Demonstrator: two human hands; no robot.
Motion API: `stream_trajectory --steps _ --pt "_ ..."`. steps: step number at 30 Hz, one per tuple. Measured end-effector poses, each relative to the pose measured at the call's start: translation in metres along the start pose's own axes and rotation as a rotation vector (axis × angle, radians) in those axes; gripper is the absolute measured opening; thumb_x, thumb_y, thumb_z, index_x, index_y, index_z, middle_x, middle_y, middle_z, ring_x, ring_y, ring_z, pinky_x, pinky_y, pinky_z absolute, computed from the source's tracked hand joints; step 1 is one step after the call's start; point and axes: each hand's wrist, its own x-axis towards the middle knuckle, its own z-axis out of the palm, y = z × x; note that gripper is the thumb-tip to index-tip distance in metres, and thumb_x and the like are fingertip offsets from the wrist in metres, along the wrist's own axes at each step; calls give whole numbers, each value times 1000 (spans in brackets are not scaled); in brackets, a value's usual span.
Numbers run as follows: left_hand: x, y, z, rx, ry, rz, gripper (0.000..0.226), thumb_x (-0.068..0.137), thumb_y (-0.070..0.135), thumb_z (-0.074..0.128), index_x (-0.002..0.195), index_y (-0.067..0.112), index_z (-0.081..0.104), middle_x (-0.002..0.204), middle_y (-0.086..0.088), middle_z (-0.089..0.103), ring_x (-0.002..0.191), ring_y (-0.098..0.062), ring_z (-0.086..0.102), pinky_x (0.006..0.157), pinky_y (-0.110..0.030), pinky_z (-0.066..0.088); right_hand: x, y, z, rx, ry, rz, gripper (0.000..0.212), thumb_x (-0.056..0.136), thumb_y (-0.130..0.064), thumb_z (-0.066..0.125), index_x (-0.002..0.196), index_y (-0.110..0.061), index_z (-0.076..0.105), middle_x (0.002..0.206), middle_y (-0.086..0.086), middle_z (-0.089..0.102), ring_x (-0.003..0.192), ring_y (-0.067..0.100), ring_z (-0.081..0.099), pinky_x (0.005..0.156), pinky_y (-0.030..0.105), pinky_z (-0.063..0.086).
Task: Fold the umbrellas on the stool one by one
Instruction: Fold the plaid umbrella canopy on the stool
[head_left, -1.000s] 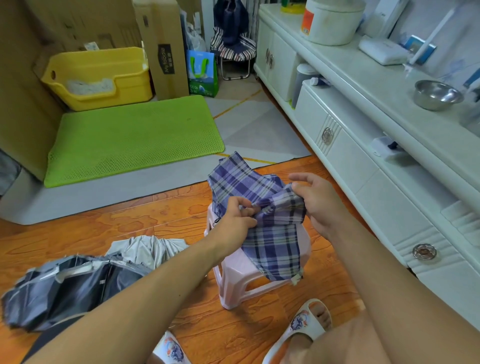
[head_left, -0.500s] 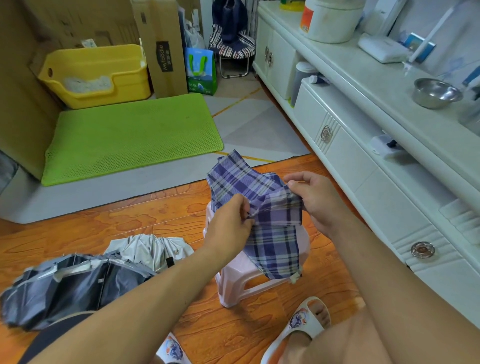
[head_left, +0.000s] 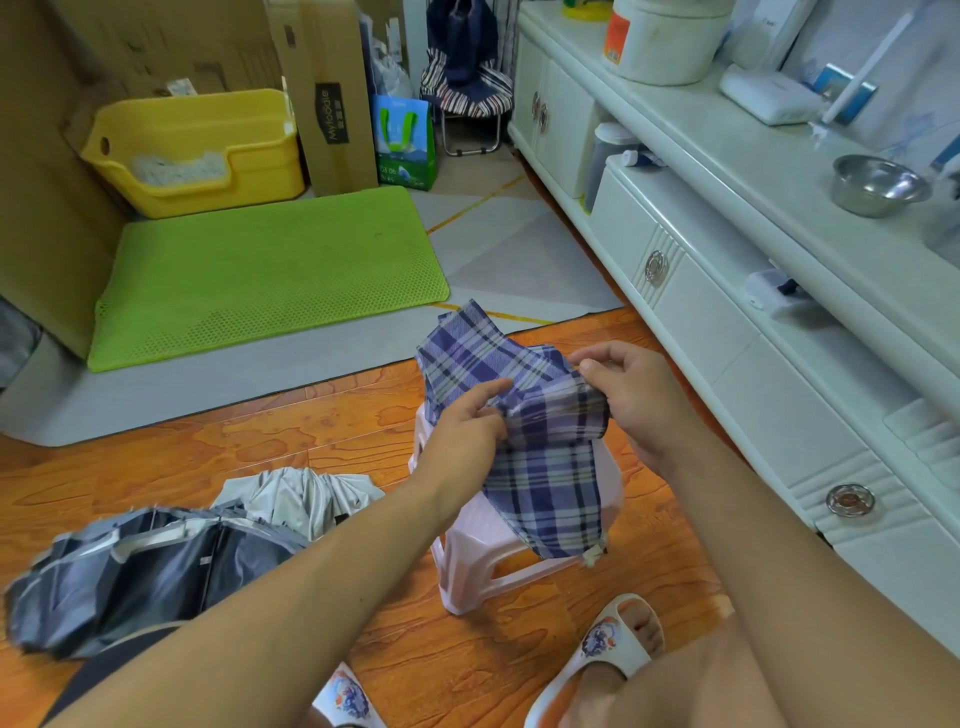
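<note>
Left hand (head_left: 470, 428) pinches a fold of the plaid umbrella (head_left: 540, 441) canopy, index finger extended along the fabric. Right hand (head_left: 636, 397) grips the bunched canopy from the other side, fingers curled over the top. Umbrella sits on the pink plastic stool (head_left: 519, 566) – one panel hangs over the front edge, another sticks up at the back. On the wood floor left of the stool: a grey umbrella (head_left: 296, 493) and a dark navy umbrella (head_left: 156, 566), both loosely collapsed. Beyond – green mat (head_left: 270, 270), yellow bin (head_left: 197, 150). White cabinet (head_left: 753, 332) along the right with a steel bowl (head_left: 878, 184) on top.
</note>
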Motion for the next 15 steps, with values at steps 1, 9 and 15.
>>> stream_trajectory --steps 1,9,15 --pt "-2 2 0 -28 9 22 53 94 -2 43 132 30 62 97 -7 75 92 -11 71 77 -20 54 0 0 0 7 9 2 18 102 -15 57 99 -21 73 102 2 75 99 20 69 83 36 59" --pt "-4 -2 -8 103 118 158 39 98 6 50 127 28 65 75 -7 57 65 -24 49 62 -34 45 2 -2 -3 100 66 -14 13 101 -18 61 99 -20 74 94 0 75 84 9 70 74 28 57" --pt "3 -7 -14 161 244 202 20 96 10 68 115 16 72 81 0 60 71 -13 59 60 -23 47 -2 -5 -4 128 -30 -68 13 96 -14 67 105 -23 72 103 8 74 92 17 73 80 29 59"
